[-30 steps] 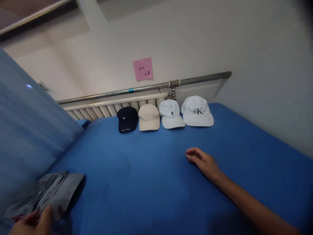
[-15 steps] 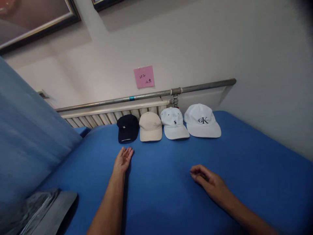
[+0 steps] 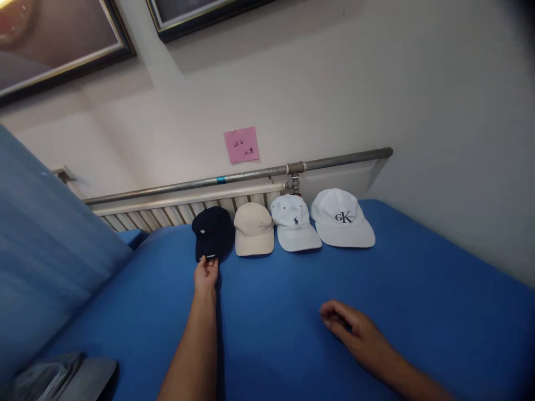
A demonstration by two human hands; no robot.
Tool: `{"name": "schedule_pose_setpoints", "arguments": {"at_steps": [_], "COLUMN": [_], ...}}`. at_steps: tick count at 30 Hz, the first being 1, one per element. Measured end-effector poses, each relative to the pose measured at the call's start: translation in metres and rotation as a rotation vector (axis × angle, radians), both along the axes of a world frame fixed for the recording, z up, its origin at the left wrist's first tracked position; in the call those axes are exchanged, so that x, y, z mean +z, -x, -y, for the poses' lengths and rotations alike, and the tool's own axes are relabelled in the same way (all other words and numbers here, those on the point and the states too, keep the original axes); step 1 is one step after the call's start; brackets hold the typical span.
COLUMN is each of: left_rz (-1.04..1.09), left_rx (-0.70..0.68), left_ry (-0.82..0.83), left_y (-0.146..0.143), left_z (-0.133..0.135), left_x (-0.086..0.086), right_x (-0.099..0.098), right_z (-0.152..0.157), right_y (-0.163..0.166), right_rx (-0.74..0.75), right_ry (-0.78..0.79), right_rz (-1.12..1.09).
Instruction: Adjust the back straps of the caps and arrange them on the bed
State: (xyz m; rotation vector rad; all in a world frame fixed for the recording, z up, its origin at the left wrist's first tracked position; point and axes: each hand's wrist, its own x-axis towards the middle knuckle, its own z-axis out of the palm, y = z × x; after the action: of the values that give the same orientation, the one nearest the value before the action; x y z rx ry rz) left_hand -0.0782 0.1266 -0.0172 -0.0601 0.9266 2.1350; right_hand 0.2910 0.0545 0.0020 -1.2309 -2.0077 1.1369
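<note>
A dark navy baseball cap (image 3: 213,231) stands at the left end of a row of caps, its brim toward me and slightly raised. My left hand (image 3: 206,273) pinches the front of that brim, thumb on top and fingers below. To its right sit a beige cap (image 3: 254,231), a white cap with a small dark rider emblem (image 3: 295,224) and a larger white cap with CK lettering (image 3: 341,220). My right hand (image 3: 353,328) hovers over the blue surface in front of the white caps, fingers curled to the thumb, with nothing visible in it.
A grey cap (image 3: 79,379) lies at the lower left beside a blue curtain (image 3: 45,250). Behind the blue-covered surface (image 3: 267,334) run a radiator (image 3: 167,214) and a metal pipe (image 3: 179,190). On the wall are a pink note (image 3: 242,145) and picture frames (image 3: 167,33).
My left hand has moved forward and taken hold of the navy cap's brim, which has lifted and turned slightly. My right hand stays curled in nearly the same place. The view has tilted up slightly.
</note>
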Motion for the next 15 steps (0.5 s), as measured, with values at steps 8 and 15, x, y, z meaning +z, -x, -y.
{"name": "schedule_pose_setpoints", "arguments": {"at_steps": [8, 15], "left_rz": [-0.051, -0.192], "left_rx": [-0.214, -0.695], "left_ry": [-0.151, -0.206], "left_y": [-0.037, -0.101], "left_z": [0.085, 0.108], "left_x": [0.013, 0.011], "right_x": [0.003, -0.001], "right_z": [0.007, 0.026], "right_y": [-0.002, -0.004], "right_rx": [0.020, -0.031], "right_ry": [0.065, 0.056], "right_rz": [-0.172, -0.532]}}
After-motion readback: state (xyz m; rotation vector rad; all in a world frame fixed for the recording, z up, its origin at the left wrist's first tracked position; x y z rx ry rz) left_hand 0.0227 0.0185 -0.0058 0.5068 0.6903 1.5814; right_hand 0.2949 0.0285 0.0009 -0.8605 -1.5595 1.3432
